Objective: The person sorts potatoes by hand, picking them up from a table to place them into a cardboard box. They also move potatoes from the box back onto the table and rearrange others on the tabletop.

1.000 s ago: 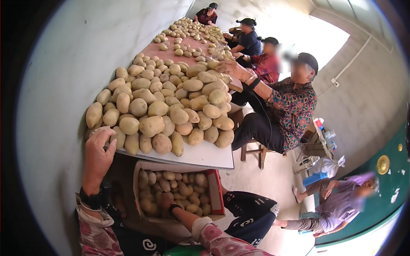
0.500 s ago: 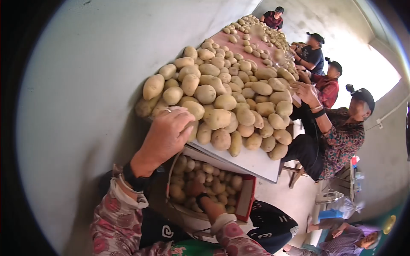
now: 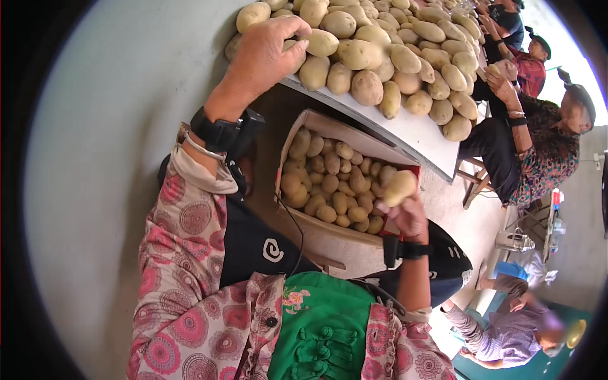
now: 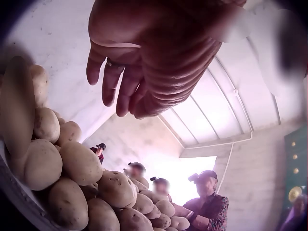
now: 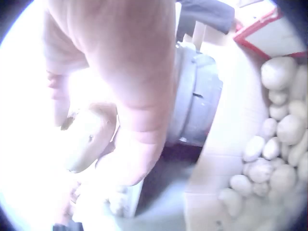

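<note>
My right hand (image 3: 410, 218) grips a potato (image 3: 399, 188) above the right end of a cardboard box (image 3: 335, 235) filled with potatoes. In the right wrist view, fingers and thumb curve around this potato (image 5: 91, 139). My left hand (image 3: 263, 57) hovers at the near left edge of the large potato pile (image 3: 367, 87) on the table, its fingertips by a pale potato (image 3: 320, 43). From the left wrist view, its fingers (image 4: 113, 84) hang loosely curved above the heap with nothing in them.
The white table (image 3: 427, 145) has its near edge just beyond the box. A wall (image 3: 126, 126) runs along the left. A person in a patterned shirt (image 3: 548, 149) sits at the table's right side, with others farther along. Another person in purple (image 3: 516, 335) is at lower right.
My right hand has risen out of the box holding a potato. My left hand stays by the pile's near edge. The head view has tilted down, showing more of my lap and the box.
</note>
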Tool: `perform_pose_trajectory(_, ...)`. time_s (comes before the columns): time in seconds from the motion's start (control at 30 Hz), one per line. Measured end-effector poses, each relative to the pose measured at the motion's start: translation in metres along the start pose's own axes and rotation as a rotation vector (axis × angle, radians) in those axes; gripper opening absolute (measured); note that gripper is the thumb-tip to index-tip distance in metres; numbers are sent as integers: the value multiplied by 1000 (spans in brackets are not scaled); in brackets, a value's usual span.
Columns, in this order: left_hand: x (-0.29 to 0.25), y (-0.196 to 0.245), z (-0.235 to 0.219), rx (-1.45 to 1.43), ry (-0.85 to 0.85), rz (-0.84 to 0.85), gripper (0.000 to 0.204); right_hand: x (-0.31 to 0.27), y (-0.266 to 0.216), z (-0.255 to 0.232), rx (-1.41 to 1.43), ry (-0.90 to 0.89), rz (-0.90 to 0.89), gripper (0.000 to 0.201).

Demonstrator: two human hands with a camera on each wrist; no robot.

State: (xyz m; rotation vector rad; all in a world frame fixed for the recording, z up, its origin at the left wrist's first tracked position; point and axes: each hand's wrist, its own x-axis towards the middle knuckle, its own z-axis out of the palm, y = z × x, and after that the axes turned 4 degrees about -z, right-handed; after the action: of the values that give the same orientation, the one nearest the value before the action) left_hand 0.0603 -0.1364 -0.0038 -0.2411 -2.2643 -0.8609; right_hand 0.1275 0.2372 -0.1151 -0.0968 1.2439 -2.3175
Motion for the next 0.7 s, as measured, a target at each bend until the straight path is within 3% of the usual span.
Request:
perform_pose_trajectory(0.03, 0, 2, 0, -4, -2, 6, 18, -7, -18, 16, 84, -89, -84, 74)
perform_pose_trajectory(0.1, 1, 7, -2, -14, 13, -41, 19, -20, -34, 21, 271, -40, -204, 74)
perform_pose_trajectory(0.17, 2, 10, 0, -4, 31, -6, 20, -27, -26, -10, 265, 49, -250, 65)
perform_pose_trajectory(0.27, -3, 7, 1, -2, 29, -2, 19, -38, -27, -33, 180, 365, -290, 35)
perform_pose_trajectory(0.33, -6, 5, 5, -64, 34, -21, 19, -50, -50, -40, 403, 260, -364, 26)
perform_pose_trajectory(0.43, -12, 1, 8, -59, 3, -99, 18, -78, -89, -44, 615, 35, -462, 31)
perform_pose_trajectory(0.53, -29, 14, 11, -94, -44, -183, 16, -107, -121, -60, 577, 199, -634, 35)
perform_pose_trajectory(0.6, -46, 26, 21, -119, -85, -226, 15, -126, -129, -91, 640, 316, -582, 33)
perform_pose_trajectory(0.63, -53, 31, 24, -112, -190, -287, 14, -134, -128, -98, 523, 532, -571, 31)
perform_pose_trajectory(0.67, -64, 38, 29, -176, -199, -278, 14, -142, -120, -129, 620, 476, -562, 30)
perform_pose_trajectory(0.7, -73, 44, 32, -154, -285, -270, 16, -148, -111, -134, 661, 559, -562, 28)
